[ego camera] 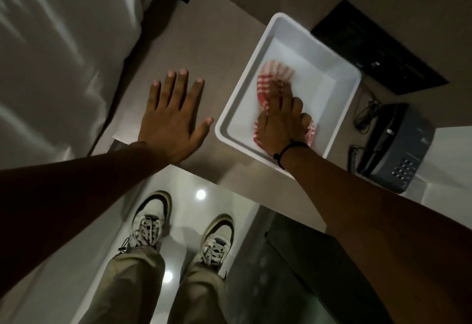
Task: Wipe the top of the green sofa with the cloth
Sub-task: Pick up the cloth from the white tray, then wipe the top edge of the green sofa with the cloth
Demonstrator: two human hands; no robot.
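A red-and-white checked cloth (274,74) lies crumpled in a white plastic tub (337,86) on a brown tabletop. My right hand (279,117) rests on top of the cloth inside the tub, fingers pressed into the fabric and partly blurred. My left hand (173,117) hovers flat over the tabletop to the left of the tub, fingers spread, holding nothing. No green sofa is in view.
A grey desk telephone (393,150) with its cord sits right of the tub. A black flat panel (378,48) lies behind it. White bedding (56,50) fills the left side. My shoes (217,239) stand on a glossy white floor below the table's edge.
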